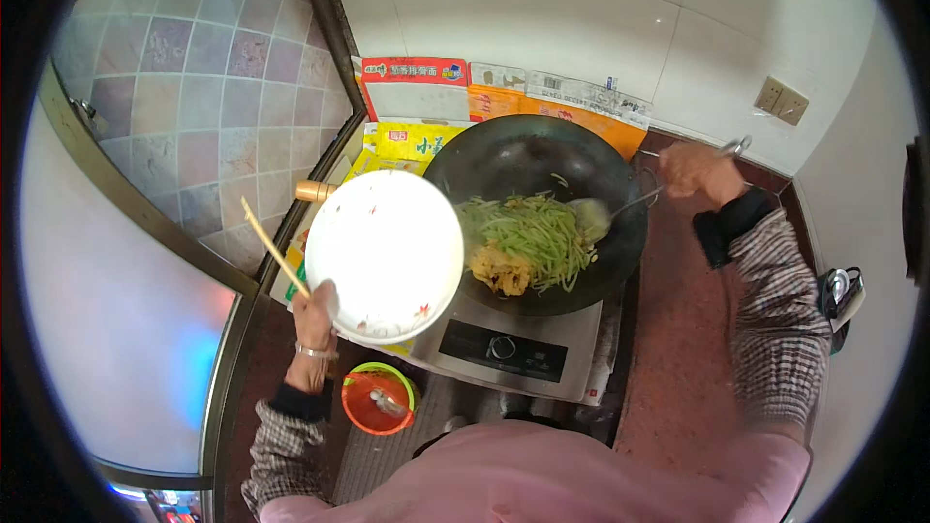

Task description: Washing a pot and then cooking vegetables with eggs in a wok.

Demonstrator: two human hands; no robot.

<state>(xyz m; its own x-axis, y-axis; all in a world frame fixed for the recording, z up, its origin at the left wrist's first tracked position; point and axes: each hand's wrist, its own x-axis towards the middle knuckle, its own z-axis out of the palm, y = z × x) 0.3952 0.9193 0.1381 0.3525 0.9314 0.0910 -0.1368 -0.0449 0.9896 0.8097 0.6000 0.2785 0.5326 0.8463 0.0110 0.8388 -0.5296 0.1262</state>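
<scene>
My left hand (316, 319) grips the rim of a white bowl (381, 254) with small red leaf patterns, tilted beside the wok. Pale chopsticks (272, 247) stick out from the same hand. My right hand (701, 174) is closed around the handle of a metal spatula (632, 201). Its blurred blade rests at the right side of green vegetable strips (541, 232) in a dark wok (508, 145). A yellow clump that looks like cooked egg (500, 270) lies at the near edge of the strips. The bowl's inside is overexposed, with no food visible in it.
The wok sits on a steel cooker (429, 334) with a front knob (501, 347). Printed cardboard (414, 94) lines the back and left. A wooden wok handle (314, 191) pokes out behind the bowl. An orange bin (363, 407) stands on the floor; a wall socket (781, 100) is at right.
</scene>
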